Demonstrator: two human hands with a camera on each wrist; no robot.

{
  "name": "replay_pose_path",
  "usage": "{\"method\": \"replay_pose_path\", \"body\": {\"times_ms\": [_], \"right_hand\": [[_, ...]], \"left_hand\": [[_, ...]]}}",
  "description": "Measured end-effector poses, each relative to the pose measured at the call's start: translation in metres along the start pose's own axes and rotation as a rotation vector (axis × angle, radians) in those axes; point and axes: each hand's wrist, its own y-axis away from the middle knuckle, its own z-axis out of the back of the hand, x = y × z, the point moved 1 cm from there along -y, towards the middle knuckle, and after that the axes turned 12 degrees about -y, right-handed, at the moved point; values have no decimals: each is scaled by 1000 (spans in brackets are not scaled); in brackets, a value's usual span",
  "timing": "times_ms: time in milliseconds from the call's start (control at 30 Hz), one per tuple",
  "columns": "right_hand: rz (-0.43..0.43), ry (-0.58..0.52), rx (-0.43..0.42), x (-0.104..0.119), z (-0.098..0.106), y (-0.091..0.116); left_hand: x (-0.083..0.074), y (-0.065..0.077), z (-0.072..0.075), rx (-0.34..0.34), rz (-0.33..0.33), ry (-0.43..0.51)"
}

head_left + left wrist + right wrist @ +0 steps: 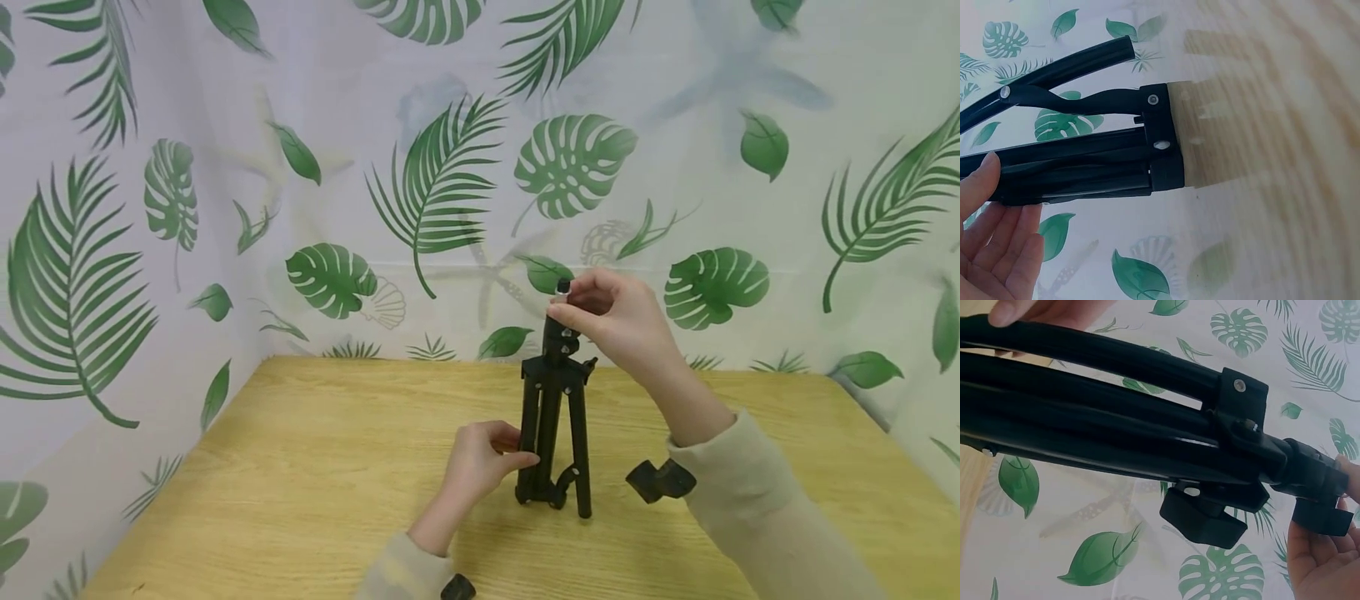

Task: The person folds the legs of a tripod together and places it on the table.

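Furthest left, just above the counter [322, 467], the person's left hand [480, 462] has thumb and fingers pinching the lower legs of the black tripod [550, 408]. That looks a sensible place to steady it, and from here I'd say steadying is this hand's job: a light, even pinch, without tipping the thing.

The tripod stands upright, mid-counter, a little to the right. Its lower bracket [1163, 137] meets its reflection in the surface, so it seems to rest there. A brace [1085, 103] links that bracket to one leg [580, 450], which slants out to the right, its end higher than the bracket; I wouldn't trust any weight to that leg.

Rightmost, and higher, the right hand [622, 317] grasps the top section between thumb and fingers, next to the upper knob [1322, 519]. Any work up there would go best in line with the column, pushing neither sideways nor down. The lower knob [1204, 515] juts out untouched; whether either is tight, I can't tell.
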Motion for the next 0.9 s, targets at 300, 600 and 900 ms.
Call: {"method": "replay_pose_path", "body": {"times_ms": [300,600,900], "right_hand": [[68,-133,-13,-17,12,21],[153,-109,-166,-49,6,58],[150,-74,-134,-74,1,75]], "left_hand": [[-1,2,-3,21,16,21],[3,0,1,22,-6,1],[4,-1,3,48,1,7]]}}
